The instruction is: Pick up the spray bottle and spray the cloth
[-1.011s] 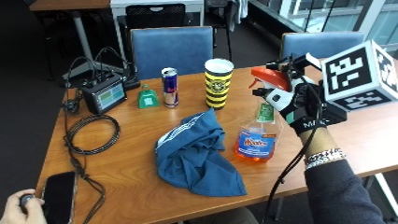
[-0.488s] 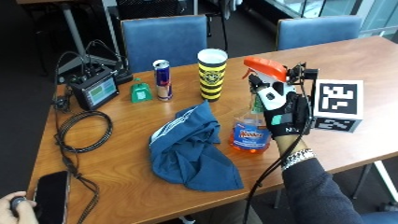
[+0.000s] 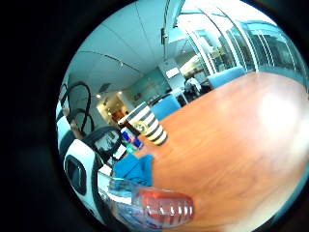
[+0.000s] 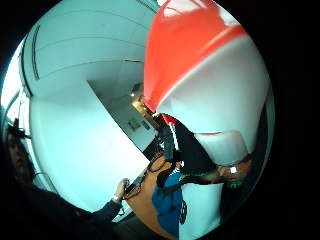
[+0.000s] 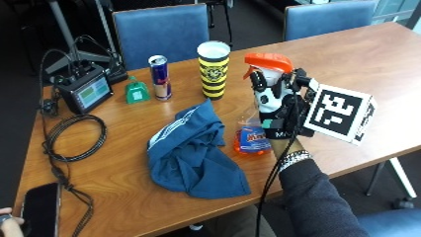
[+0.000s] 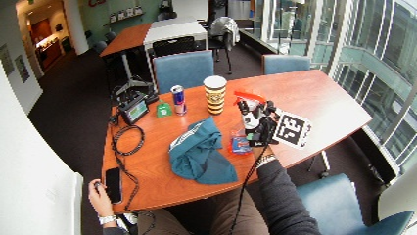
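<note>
The wooden table carries the whole spread; a crumpled blue cloth lies near its middle; just beside the cloth sits the spray bottle, its base apparently on the wood; behind them a striped yellow-and-black cup stands upright, a slim can next to it, then a small green object; at the far corner a black device with a screen rests; a coiled black cable loops beside it; a dark phone lies flat at the near edge.
</note>
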Demonstrator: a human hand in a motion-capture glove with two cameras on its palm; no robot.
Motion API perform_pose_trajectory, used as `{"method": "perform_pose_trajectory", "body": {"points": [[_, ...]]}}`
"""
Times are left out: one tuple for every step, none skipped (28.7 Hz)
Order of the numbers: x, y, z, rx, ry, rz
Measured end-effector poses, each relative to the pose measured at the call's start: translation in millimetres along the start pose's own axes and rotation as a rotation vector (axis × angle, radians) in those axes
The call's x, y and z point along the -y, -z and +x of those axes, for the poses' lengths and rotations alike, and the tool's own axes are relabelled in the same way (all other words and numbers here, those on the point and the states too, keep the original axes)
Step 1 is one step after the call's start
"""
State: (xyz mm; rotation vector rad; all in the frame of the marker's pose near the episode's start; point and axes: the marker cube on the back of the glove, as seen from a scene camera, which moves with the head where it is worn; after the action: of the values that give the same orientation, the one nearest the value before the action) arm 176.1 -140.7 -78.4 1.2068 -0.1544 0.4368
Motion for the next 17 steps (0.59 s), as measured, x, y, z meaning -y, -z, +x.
{"method": "perform_pose_trajectory", "body": {"points": [[1.7, -0.3, -3.0, 0.001, 0.010, 0.008], [3.3, -0.5, -5.7, 0.002, 0.019, 0.016], [4.5, -0.6, -7.6, 0.001, 0.027, 0.023], [5.2, -0.8, -8.7, -0.001, 0.031, 0.029], [5.3, -1.4, -9.1, -0.005, 0.033, 0.033], [4.6, -2.5, -8.8, -0.009, 0.032, 0.034], [3.2, -4.2, -7.8, -0.011, 0.028, 0.032], [1.0, -6.3, -6.1, -0.013, 0.023, 0.027], [-1.9, -8.6, -3.5, -0.014, 0.018, 0.018], [-5.6, -11.0, 0.1, -0.014, 0.014, 0.006], [-10.0, -13.3, 4.6, -0.014, 0.009, -0.010], [-15.0, -15.4, 9.8, -0.012, 0.001, -0.031], [-20.5, -17.1, 15.3, -0.008, -0.011, -0.057], [-26.1, -18.3, 20.8, -0.001, -0.028, -0.087], [-31.0, -19.0, 26.0, 0.008, -0.047, -0.121], [-35.1, -19.0, 30.5, 0.015, -0.065, -0.155], [-38.1, -18.3, 33.9, 0.020, -0.080, -0.188]]}}
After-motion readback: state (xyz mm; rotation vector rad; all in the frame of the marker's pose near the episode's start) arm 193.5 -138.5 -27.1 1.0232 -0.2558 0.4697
